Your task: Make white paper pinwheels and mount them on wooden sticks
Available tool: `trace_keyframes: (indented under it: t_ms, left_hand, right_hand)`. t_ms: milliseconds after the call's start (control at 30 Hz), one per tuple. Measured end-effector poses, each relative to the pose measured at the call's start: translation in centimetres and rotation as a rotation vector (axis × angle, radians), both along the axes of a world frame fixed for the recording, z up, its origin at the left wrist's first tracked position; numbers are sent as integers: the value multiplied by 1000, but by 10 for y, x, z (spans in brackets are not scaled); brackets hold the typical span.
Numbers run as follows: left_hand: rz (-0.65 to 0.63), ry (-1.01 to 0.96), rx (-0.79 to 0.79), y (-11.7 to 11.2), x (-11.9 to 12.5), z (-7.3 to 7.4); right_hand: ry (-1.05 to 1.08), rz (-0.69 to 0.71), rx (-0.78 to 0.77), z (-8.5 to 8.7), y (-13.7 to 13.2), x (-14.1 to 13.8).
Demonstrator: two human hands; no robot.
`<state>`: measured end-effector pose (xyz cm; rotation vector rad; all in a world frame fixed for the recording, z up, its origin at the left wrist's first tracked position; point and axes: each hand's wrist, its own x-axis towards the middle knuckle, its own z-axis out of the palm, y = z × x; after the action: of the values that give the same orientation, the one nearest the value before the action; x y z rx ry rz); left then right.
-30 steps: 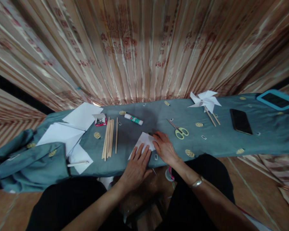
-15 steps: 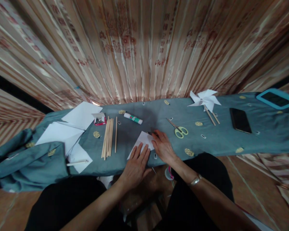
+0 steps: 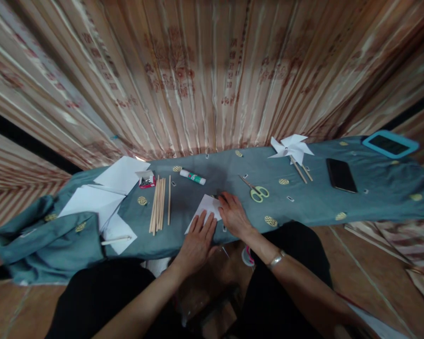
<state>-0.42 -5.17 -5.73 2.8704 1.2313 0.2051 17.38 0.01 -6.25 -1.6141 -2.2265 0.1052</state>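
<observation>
A small white folded paper [image 3: 207, 207] lies on the blue cloth-covered table [image 3: 304, 207] near its front edge. My left hand [image 3: 197, 241] rests flat on the paper's near corner, fingers stretched out. My right hand [image 3: 233, 215] presses on the paper's right edge with the fingers laid down along it. Green-handled scissors [image 3: 255, 189] lie just right of my right hand. A glue stick [image 3: 192, 176] lies beyond the paper.
Several wooden sticks [image 3: 159, 203] lie left of the paper, with a small box of pins [image 3: 146, 179] and white paper sheets [image 3: 95, 200] further left. A finished white pinwheel [image 3: 291, 149], a black phone [image 3: 340, 175] and a blue-cased tablet [image 3: 389, 143] lie to the right. A striped curtain hangs behind.
The view has shifted slightly, so everything sits a little further left. Both hands stay on the paper, with the right hand sliding a little along its edge.
</observation>
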Motion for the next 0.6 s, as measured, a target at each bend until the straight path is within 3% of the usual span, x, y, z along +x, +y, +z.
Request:
trace_keyframes:
  t_ms: [333, 600]
  left_hand:
    - [12, -7, 57, 1, -1, -3]
    - [12, 2, 70, 2, -3, -9]
  right_hand:
    - [10, -24, 17, 5, -20, 2]
    - [29, -62, -117, 12, -20, 3]
